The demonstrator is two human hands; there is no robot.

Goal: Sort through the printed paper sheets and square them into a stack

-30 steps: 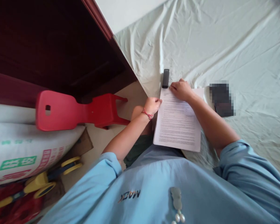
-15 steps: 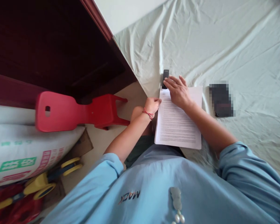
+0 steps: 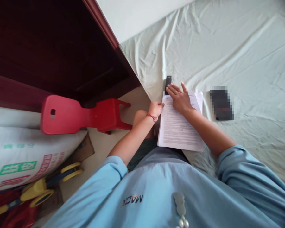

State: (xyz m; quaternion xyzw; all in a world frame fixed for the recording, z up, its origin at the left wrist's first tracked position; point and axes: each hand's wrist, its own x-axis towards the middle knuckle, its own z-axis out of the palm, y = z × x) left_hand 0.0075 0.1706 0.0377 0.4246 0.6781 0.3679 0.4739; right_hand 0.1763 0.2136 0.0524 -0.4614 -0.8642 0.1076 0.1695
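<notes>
A stack of printed paper sheets lies on a pale green bed sheet in front of me. My right hand rests flat on the top of the stack, fingers stretched out, fingertips close to a small black stapler just beyond the paper. My left hand, with a red string at the wrist, is curled and pinches the left edge of the stack.
A dark, blurred-out flat object lies on the sheet right of the paper. A dark wooden headboard rises at the left. On the floor stand a red plastic stool, a printed white sack and a yellow toy.
My right hand went from a closed grip at the paper's top corner to lying flat with fingers spread. The left hand has kept its hold on the edge.
</notes>
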